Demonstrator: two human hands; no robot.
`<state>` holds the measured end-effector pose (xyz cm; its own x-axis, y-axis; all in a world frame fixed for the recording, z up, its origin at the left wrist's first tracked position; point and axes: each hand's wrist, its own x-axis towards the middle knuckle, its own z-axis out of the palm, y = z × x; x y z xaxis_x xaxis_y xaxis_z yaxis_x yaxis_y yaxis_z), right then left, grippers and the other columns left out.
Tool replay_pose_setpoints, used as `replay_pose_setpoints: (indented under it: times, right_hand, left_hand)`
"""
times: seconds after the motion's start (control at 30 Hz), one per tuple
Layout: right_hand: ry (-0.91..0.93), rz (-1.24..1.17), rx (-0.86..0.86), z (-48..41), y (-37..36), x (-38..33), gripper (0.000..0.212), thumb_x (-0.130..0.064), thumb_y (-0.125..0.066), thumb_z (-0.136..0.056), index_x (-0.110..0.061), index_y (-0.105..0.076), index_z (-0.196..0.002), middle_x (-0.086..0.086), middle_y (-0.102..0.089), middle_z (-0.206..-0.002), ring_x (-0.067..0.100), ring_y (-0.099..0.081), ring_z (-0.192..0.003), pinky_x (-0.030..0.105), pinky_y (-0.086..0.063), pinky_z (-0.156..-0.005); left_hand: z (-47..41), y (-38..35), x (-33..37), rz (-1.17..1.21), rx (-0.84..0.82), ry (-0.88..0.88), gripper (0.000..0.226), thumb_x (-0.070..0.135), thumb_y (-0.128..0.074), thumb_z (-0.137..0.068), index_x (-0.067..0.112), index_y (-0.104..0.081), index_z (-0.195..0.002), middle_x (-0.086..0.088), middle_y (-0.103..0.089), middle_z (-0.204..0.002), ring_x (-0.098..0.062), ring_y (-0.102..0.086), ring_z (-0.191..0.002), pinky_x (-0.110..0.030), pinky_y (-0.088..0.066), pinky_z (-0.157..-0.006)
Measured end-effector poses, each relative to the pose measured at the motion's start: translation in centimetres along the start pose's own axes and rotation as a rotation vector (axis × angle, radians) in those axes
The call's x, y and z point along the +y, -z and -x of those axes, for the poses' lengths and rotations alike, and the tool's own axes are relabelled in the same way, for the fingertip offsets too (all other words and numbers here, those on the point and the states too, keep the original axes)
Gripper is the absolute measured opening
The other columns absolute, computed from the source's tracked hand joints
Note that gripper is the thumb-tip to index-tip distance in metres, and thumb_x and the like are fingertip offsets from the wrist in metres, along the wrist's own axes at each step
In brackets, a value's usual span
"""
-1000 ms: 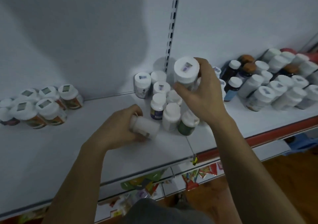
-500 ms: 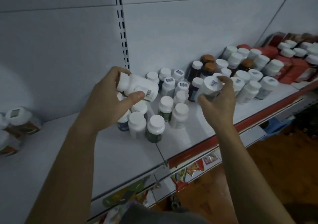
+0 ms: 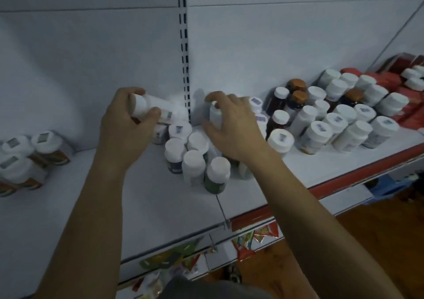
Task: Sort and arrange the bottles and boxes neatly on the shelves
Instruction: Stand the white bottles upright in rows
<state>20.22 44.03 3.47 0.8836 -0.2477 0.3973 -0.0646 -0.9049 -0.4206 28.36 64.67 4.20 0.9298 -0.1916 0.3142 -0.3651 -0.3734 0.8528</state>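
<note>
My left hand [image 3: 125,126] grips a white bottle [image 3: 158,110] tilted on its side, cap to the left, above the shelf near the back wall. My right hand [image 3: 231,126] curls round another white bottle [image 3: 215,115] standing at the back of a cluster of white-capped bottles [image 3: 195,158] in the middle of the white shelf [image 3: 142,202]. A dark green bottle [image 3: 216,174] stands at the cluster's front. Part of the cluster is hidden behind my right hand.
Many white-capped and a few brown-capped bottles [image 3: 339,117] crowd the shelf's right side, with red boxes [image 3: 413,106] behind them. Three wide jars [image 3: 25,158] sit at far left. A slotted upright [image 3: 184,69] runs up the back panel. Packets [image 3: 252,241] hang below the shelf edge.
My right hand carried its bottle left and down to the back of the cluster. My left hand lifted its bottle off the shelf and up toward the back wall. The view shifted.
</note>
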Motion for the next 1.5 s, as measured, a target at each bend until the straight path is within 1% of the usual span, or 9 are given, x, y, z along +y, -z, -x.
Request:
replay_pose_setpoints:
  times: [0.2,0.4,0.63,0.83,0.93,1.0,1.13,1.37,1.5]
  right_hand:
    - [0.085,0.203,-0.310,-5.9,-7.7,-8.2,0.046,-0.055,-0.065,-0.087,-0.020,-0.055,-0.116,0.007,-0.061,-0.113,0.033,-0.051,-0.112,0.043,-0.040,-0.086]
    - [0.164,0.318,-0.281,-6.9,-9.5,-9.6,0.036,-0.043,-0.070,-0.082,-0.022,-0.050,-0.105,0.000,-0.063,-0.112,0.029,-0.047,-0.113,0.045,-0.035,-0.088]
    - [-0.033,0.183,-0.393,-6.3,-10.1,-8.9,0.041,-0.045,-0.068,-0.082,-0.025,-0.042,-0.106,-0.002,-0.054,-0.106,0.031,-0.037,-0.120,0.080,-0.025,-0.097]
    - [-0.122,0.064,-0.452,-7.1,-10.2,-9.1,0.041,-0.056,-0.061,-0.083,-0.026,-0.042,-0.103,-0.003,-0.047,-0.098,0.028,-0.042,-0.114,0.073,-0.034,-0.098]
    - [-0.124,-0.034,-0.431,-6.8,-10.7,-9.3,0.047,-0.058,-0.059,-0.082,-0.020,-0.052,-0.109,0.002,-0.055,-0.104,0.030,-0.050,-0.112,0.052,-0.043,-0.097]
    - [-0.102,-0.070,-0.413,-6.8,-10.7,-9.3,0.049,-0.053,-0.064,-0.084,-0.014,-0.057,-0.112,0.005,-0.060,-0.107,0.027,-0.054,-0.106,0.035,-0.042,-0.082]
    - [-0.098,-0.071,-0.368,-6.8,-10.5,-9.4,0.040,-0.047,-0.072,-0.076,-0.014,-0.066,-0.097,0.001,-0.066,-0.089,0.017,-0.061,-0.084,0.025,-0.037,-0.055]
    - [-0.054,-0.099,-0.450,-7.4,-10.3,-9.1,0.039,-0.048,-0.074,-0.075,-0.015,-0.066,-0.094,0.000,-0.066,-0.089,0.022,-0.061,-0.088,0.034,-0.050,-0.082]
    - [-0.028,-0.233,-0.475,-7.2,-9.9,-8.8,0.033,-0.039,-0.081,-0.073,-0.017,-0.072,-0.096,-0.001,-0.070,-0.093,0.017,-0.066,-0.087,0.033,-0.055,-0.080]
  left_hand:
    - [2.1,5.7,-2.8,-0.091,0.108,0.090,0.036,0.021,-0.073,-0.089,0.024,-0.057,-0.122,0.005,-0.059,-0.108,-0.018,-0.061,-0.090,-0.043,-0.056,-0.084]
    - [3.3,7.7,-4.9,-0.121,0.039,0.150,0.035,0.025,-0.074,-0.088,0.033,-0.056,-0.116,0.017,-0.059,-0.100,-0.007,-0.062,-0.081,-0.035,-0.053,-0.073]
    - [2.5,7.0,-6.1,-0.118,-0.051,0.138,0.035,0.022,-0.074,-0.088,0.030,-0.056,-0.117,0.017,-0.059,-0.100,0.003,-0.060,-0.077,-0.020,-0.044,-0.064]
    - [2.2,7.0,-7.5,-0.191,-0.167,0.136,0.036,0.026,-0.075,-0.087,0.030,-0.056,-0.118,0.008,-0.061,-0.104,-0.010,-0.062,-0.080,-0.029,-0.049,-0.066]
    - [2.1,7.2,-8.1,-0.293,-0.237,0.150,0.039,0.027,-0.076,-0.085,0.031,-0.056,-0.118,0.001,-0.062,-0.108,-0.018,-0.063,-0.085,-0.035,-0.051,-0.071]
    - [2.2,7.3,-8.2,-0.327,-0.281,0.150,0.041,0.027,-0.077,-0.084,0.031,-0.056,-0.119,0.001,-0.063,-0.108,-0.020,-0.063,-0.088,-0.038,-0.053,-0.075]
    - [2.7,6.9,-8.2,-0.333,-0.315,0.096,0.046,0.025,-0.078,-0.083,0.028,-0.056,-0.123,0.003,-0.064,-0.111,-0.023,-0.064,-0.093,-0.038,-0.052,-0.077]
    - [2.5,7.2,-9.1,-0.313,-0.332,0.096,0.048,0.027,-0.077,-0.085,0.031,-0.055,-0.127,0.001,-0.064,-0.114,-0.017,-0.065,-0.090,-0.033,-0.050,-0.072]
    - [2.4,7.0,-9.5,-0.295,-0.327,0.090,0.045,0.029,-0.077,-0.084,0.037,-0.054,-0.122,0.001,-0.064,-0.113,-0.015,-0.066,-0.088,-0.036,-0.054,-0.075]
